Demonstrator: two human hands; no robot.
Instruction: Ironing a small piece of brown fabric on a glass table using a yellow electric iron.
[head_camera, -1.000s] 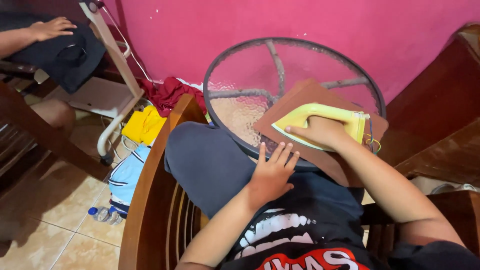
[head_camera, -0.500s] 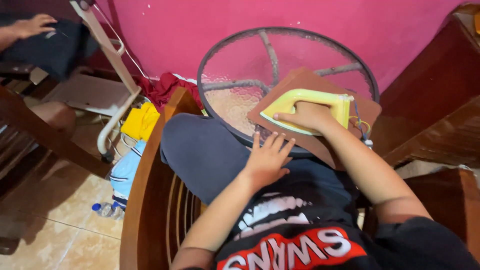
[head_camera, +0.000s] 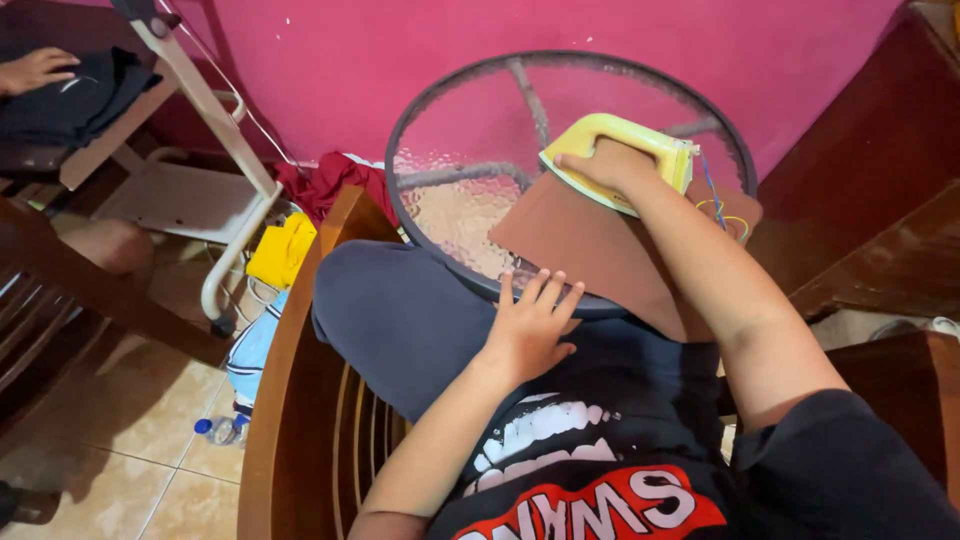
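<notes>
My right hand (head_camera: 612, 166) grips the handle of a yellow clothes iron (head_camera: 622, 160) that rests on a brown cloth (head_camera: 590, 245). The cloth lies on a round glass table (head_camera: 470, 190) with a dark rim and hangs over its near edge. My left hand (head_camera: 528, 325) lies flat with fingers spread on a dark garment (head_camera: 400, 310), fingertips touching the table's near rim. The garment drapes from the table edge down over a wooden chair (head_camera: 290, 390) and my lap. Thin coloured wires (head_camera: 722, 205) trail from the iron's rear.
A pink wall stands behind the table. A white metal frame (head_camera: 215, 160), a red cloth (head_camera: 325, 185) and a yellow cloth (head_camera: 282, 250) are at left. A plastic bottle (head_camera: 222, 430) lies on the tiled floor. Another person's hand (head_camera: 35, 70) rests on dark fabric at top left. Dark wooden furniture (head_camera: 880, 200) stands at right.
My right hand has slid the iron farther away across the brown cloth. My left hand stays spread on the dark garment near the rim. The view has tilted slightly.
</notes>
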